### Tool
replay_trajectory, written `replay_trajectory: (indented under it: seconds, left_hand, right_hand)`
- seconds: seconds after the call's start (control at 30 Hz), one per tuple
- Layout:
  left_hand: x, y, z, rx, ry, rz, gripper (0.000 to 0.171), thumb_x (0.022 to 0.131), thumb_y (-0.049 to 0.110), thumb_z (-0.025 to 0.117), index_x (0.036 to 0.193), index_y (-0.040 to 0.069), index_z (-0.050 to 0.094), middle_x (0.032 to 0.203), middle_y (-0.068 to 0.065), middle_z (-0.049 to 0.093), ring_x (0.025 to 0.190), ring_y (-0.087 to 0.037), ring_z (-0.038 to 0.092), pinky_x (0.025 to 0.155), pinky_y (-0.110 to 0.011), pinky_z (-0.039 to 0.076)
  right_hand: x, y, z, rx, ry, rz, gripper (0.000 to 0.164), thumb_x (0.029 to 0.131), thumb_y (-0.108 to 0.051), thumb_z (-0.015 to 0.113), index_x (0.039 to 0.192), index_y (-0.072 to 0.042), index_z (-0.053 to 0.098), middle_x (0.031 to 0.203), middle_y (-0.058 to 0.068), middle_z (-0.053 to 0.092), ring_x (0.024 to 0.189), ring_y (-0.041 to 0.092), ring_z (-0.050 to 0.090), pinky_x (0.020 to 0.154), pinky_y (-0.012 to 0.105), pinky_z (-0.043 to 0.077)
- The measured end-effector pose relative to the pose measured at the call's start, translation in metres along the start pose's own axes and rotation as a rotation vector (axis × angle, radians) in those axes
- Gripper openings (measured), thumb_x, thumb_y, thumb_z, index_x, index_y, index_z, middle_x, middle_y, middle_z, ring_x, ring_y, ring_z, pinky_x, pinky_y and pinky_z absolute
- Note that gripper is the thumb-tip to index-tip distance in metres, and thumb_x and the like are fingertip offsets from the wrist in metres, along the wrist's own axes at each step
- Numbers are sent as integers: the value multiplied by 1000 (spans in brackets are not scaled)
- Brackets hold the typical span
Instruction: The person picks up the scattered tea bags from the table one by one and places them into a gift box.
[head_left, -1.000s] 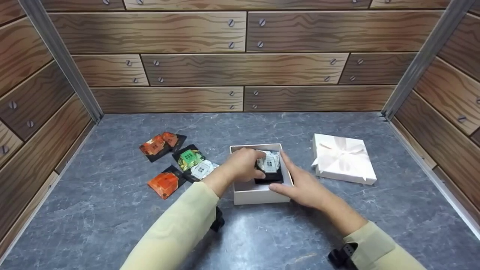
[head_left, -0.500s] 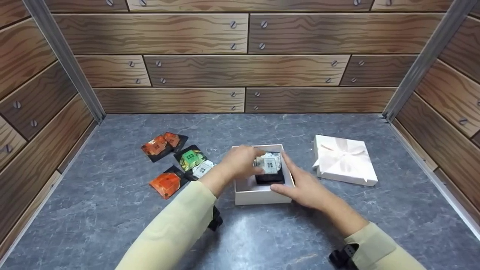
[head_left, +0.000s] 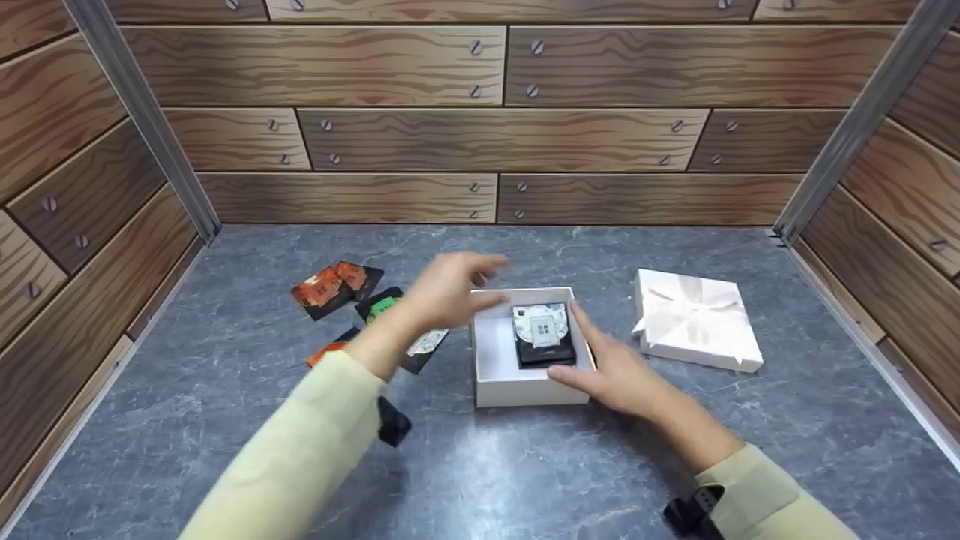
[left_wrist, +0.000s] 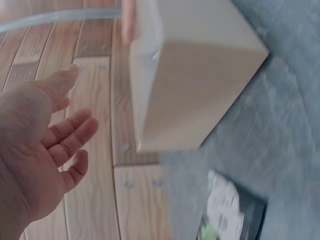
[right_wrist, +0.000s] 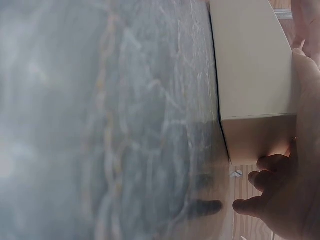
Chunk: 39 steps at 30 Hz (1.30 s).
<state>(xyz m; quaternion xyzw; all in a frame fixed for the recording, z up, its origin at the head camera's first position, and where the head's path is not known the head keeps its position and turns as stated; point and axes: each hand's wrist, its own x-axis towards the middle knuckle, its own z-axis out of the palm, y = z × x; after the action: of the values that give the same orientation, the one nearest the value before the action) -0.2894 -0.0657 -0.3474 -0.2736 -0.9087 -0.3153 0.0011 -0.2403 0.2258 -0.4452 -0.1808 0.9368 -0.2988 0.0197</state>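
An open white box [head_left: 531, 393] stands in the middle of the table. Inside, towards its right side, lies a stack of flat black sachets [head_left: 544, 330], the top one with a white floral label. My left hand [head_left: 446, 292] hovers over the box's left back rim, fingers spread and holding nothing; the left wrist view shows its bare palm [left_wrist: 30, 145] beside the box. At the box's front right corner my right hand [head_left: 619, 375] holds on, thumb over the front rim and fingers along the right wall. The right wrist view shows several of those fingers [right_wrist: 270, 172] against or near the wall.
Left of the box lie loose sachets: two orange ones [head_left: 319, 291] at the back, a green one [head_left: 382, 306], a white one [head_left: 427, 343] and another orange one [head_left: 330, 349], partly behind the left arm. A white lid with a ribbon bow [head_left: 697, 319] sits at right.
My left hand has let go of the stack in the box and moved up and left, out over the rim. My right hand stays at the box corner.
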Motion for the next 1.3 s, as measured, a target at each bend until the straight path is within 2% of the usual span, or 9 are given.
replay_trajectory:
  seconds: [0.3,0.43,0.53,0.77,0.87,0.97,1.07,1.3]
  left_hand:
    - [-28,-32,-51,-195,196,-62,56,99,27,79,150,13,61,123,-8,75,113,-23,68,98,-41,55]
    - [-42,-51,-64,-238,277,-68,53,98,23,79,147,11,64,119,-12,76,112,-27,70,94,-42,56]
    - [-55,-68,-69,-270,305,-103,51,99,20,79,147,10,64,118,-12,76,109,-27,71,89,-38,57]
    - [-90,-110,-70,-330,270,-191,53,99,19,78,148,5,62,124,-16,74,109,-29,70,90,-30,58]
    - [-102,-123,-68,-351,251,-209,52,99,17,78,147,4,63,127,-17,73,111,-29,70,89,-24,57]
    - [-111,-135,-65,-351,221,-226,51,99,16,78,146,4,63,129,-18,72,115,-31,69,90,-24,56]
    - [-119,-146,-62,-328,181,-246,52,97,16,80,145,4,64,131,-22,70,119,-35,67,94,-29,55]
    - [-134,-172,-53,-326,61,-292,58,95,14,82,147,-1,60,142,-27,63,128,-44,62,105,-50,53]
  right_hand:
    - [0,-1,0,-3,-2,1,113,94,-67,70,172,-15,8,155,39,42,140,56,46,116,66,35]
    - [0,-1,-1,-1,0,6,113,94,-66,70,172,-15,8,156,38,41,140,56,45,117,66,34]
    - [1,0,-1,-3,1,6,112,94,-66,70,172,-15,8,157,38,40,141,56,45,117,66,34]
    - [1,0,0,-10,0,4,113,93,-67,70,172,-15,8,155,39,43,139,56,47,116,66,36]
    - [0,-1,0,-5,5,-1,112,94,-65,70,172,-14,9,153,39,45,138,56,49,115,66,37]
    - [-1,-1,0,-5,7,0,112,94,-65,70,172,-13,10,153,39,45,137,56,49,115,66,37]
    - [-1,0,0,-7,8,1,112,94,-66,71,172,-12,10,153,39,45,137,55,49,115,66,37]
    - [0,-1,0,-10,10,-3,112,93,-65,71,172,-13,10,151,40,47,135,56,51,114,66,39]
